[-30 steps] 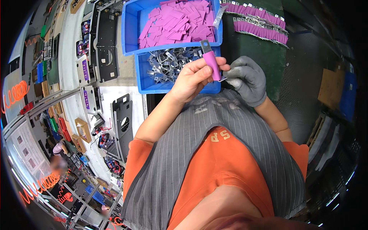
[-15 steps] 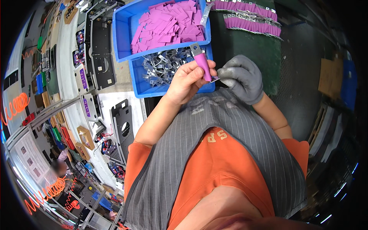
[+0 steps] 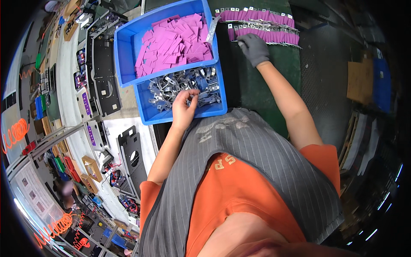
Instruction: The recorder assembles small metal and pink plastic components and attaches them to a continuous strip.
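My bare left hand reaches into the lower blue bin, which holds a heap of bent metal brackets. Its fingers are curled together among the pieces; what lies between them is too small to make out. Farther off to the right, my right hand in a grey glove is at the left end of the nearer row of purple-sleeved brackets. Its fingertips close on the lower end of a purple-sleeved bracket, which stands slightly apart from that row.
An upper blue bin holds a pile of flat purple sleeves, with a loose metal strip at its right rim. A second row of sleeved brackets lies behind. Black metal panels are at the left, a cardboard box at the right.
The sleeved bracket held between both hands has gone to the nearer row with my right hand. My left hand has let it go and moved down left into the bracket bin.
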